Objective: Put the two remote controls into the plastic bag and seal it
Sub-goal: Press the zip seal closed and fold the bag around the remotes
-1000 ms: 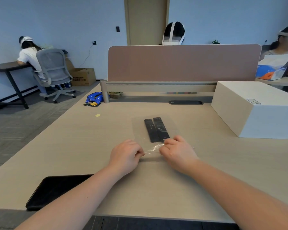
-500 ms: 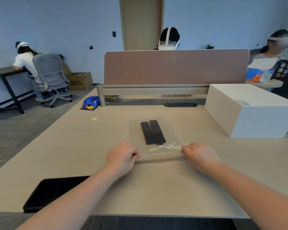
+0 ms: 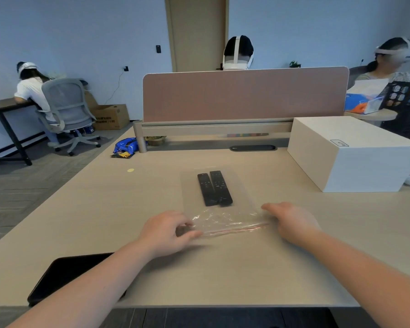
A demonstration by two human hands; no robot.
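Bag [image 3: 213, 197]: clear plastic, lying flat on the worktop [image 3: 223, 268] straight ahead of you, mouth edge facing you. Film is looking thin, limp and slippery, likely creasing wherever you are pressing; the best hold is probably the stiffer zip strip [image 3: 232, 230], showing pinkish along the near edge.

Remote controls [image 3: 214, 188]: two, black, rigid, lying side by side inside the bag toward its far end, well clear of the strip. They are probably weighing the bag down enough to keep it from sliding.

Left hand [image 3: 166, 230]: you are pinching the left end of the strip in a narrow grip.

Right hand [image 3: 291, 221]: resting at the right end of the strip, fingers curled; whether it is pinching the film, you cannot tell.
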